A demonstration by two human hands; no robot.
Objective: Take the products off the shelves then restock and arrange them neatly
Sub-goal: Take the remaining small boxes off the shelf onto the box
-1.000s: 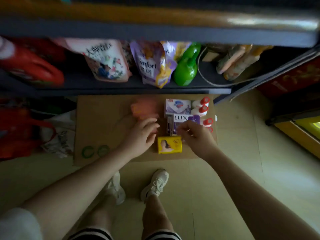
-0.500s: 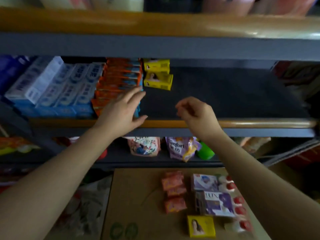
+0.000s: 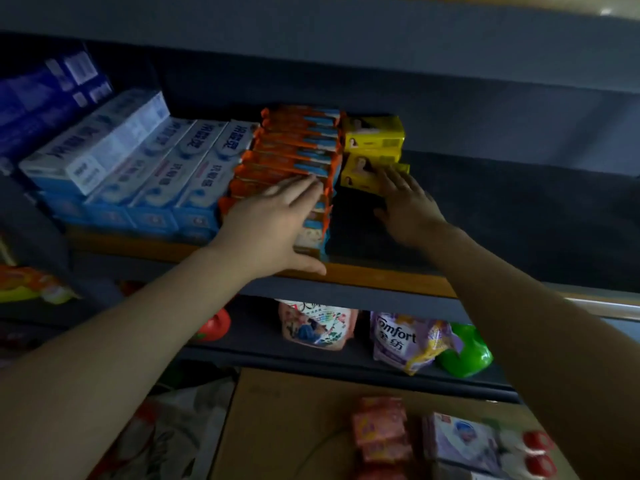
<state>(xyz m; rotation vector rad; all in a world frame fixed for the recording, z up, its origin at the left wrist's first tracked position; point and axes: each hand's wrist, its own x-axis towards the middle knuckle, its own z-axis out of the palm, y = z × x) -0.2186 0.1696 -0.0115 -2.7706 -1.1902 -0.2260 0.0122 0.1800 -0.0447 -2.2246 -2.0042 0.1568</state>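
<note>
So, both hands up on the middle shelf [image 3: 377, 277] w/ the soap stock.

Left hand [image 3: 266, 230] lies flat, fingers straight, on the orange boxes [image 3: 294, 157] stacked near the shelf's front edge, thumb down at the wooden lip. Right hand [image 3: 408, 206] is flat too, fingertips touching the lower yellow box [image 3: 363, 171], 2 of those stacked just right of the orange ones, further back. Toothpaste boxes [image 3: 156, 164] fill the left end.
</note>
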